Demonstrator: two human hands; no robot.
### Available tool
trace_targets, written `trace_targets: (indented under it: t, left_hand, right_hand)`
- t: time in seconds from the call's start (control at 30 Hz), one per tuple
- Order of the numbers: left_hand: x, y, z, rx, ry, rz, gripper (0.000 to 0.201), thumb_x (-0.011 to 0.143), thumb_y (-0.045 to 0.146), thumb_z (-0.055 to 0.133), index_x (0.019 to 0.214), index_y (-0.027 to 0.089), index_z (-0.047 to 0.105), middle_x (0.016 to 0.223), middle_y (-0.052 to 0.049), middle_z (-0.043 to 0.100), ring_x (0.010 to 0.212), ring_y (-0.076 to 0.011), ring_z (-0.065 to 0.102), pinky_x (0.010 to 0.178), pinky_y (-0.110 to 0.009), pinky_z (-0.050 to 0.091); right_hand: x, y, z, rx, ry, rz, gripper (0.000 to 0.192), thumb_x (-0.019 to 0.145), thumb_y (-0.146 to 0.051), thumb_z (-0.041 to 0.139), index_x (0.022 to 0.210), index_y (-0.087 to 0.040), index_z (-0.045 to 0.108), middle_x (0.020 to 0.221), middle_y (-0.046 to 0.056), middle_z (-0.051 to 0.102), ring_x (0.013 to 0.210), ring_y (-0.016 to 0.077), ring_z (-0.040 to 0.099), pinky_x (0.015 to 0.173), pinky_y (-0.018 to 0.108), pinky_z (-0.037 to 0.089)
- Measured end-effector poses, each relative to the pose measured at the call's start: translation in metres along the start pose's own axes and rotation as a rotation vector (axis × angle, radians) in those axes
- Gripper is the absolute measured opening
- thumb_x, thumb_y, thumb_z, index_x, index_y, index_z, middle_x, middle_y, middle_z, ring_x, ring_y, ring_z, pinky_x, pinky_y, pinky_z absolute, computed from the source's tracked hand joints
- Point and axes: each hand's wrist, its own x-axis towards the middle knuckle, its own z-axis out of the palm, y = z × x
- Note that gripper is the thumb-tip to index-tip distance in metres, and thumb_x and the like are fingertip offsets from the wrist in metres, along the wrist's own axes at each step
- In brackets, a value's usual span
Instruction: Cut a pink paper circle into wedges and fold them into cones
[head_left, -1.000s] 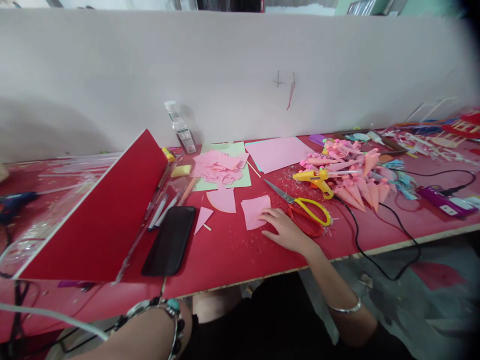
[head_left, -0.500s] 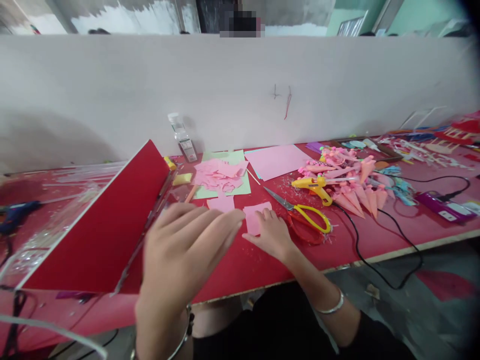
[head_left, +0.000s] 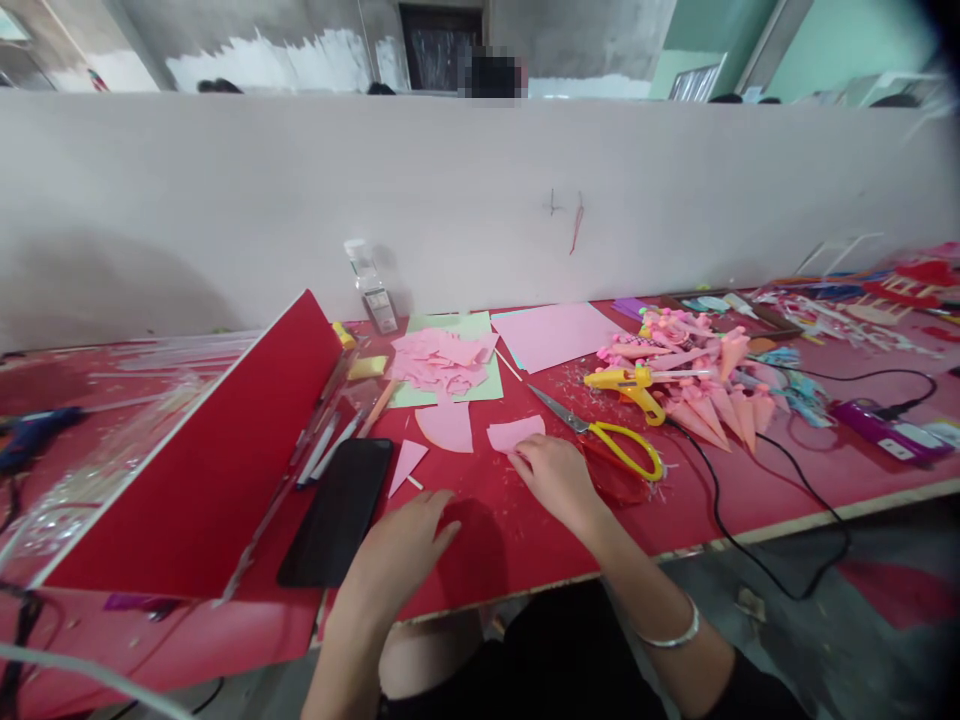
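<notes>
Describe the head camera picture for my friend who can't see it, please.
A person's right hand touches a small pink paper on a red table; the left hand is near a phone. Scissors, a yellow glue gun and pink cones lie to the right.

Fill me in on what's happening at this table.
At the red table, a person's right grip touches the near edge of a small pink paper piece. The left grip, apparently empty, is beside a black phone. Scissors and a yellow glue gun lie farther right, near pink cones.
</notes>
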Motion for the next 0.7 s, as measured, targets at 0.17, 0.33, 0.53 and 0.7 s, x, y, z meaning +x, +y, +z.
trace_targets:
  t: [0.17,0.33,0.53,0.7]
  left_hand:
    - [0.006,0.000,0.006,-0.018,0.044,0.042,0.034,0.085,0.029,0.036,0.112,0.016,0.051,0.108,-0.010,0.060,0.098,-0.0212,0.057,0.084,-0.033,0.042]
    - [0.023,0.004,0.009,-0.027,0.208,0.114,0.043,0.081,0.025,0.045,0.123,0.020,0.039,0.119,-0.010,0.051,0.100,-0.0205,0.054,0.082,-0.031,0.044]
    - [0.062,0.013,0.010,0.044,0.208,0.295,0.058,0.074,0.025,0.055,0.128,0.021,0.032,0.126,-0.011,0.043,0.113,-0.0248,0.044,0.087,-0.038,0.041]
    - [0.085,0.015,0.007,-0.003,0.117,0.475,0.071,0.068,0.039,0.061,0.130,0.026,0.030,0.133,-0.009,0.038,0.121,-0.0254,0.033,0.095,-0.039,0.034]
  right_hand:
    - [0.002,0.012,0.000,0.233,0.065,-0.193,0.021,0.086,-0.023,0.045,0.081,-0.020,0.065,0.081,0.003,0.066,0.080,0.0160,0.057,0.079,0.028,0.038]
    - [-0.003,0.029,0.004,0.532,0.148,-0.212,0.015,0.082,-0.017,0.049,0.081,-0.018,0.064,0.085,0.004,0.064,0.081,0.0156,0.057,0.076,0.027,0.042]
    - [-0.013,0.055,0.003,0.687,0.171,-0.164,0.022,0.072,-0.004,0.048,0.081,-0.019,0.062,0.096,0.005,0.062,0.091,0.0168,0.057,0.084,0.031,0.041]
    - [-0.009,0.067,-0.009,0.798,0.208,-0.165,0.021,0.068,-0.005,0.046,0.080,-0.019,0.058,0.095,0.005,0.062,0.093,0.0174,0.056,0.085,0.032,0.041]
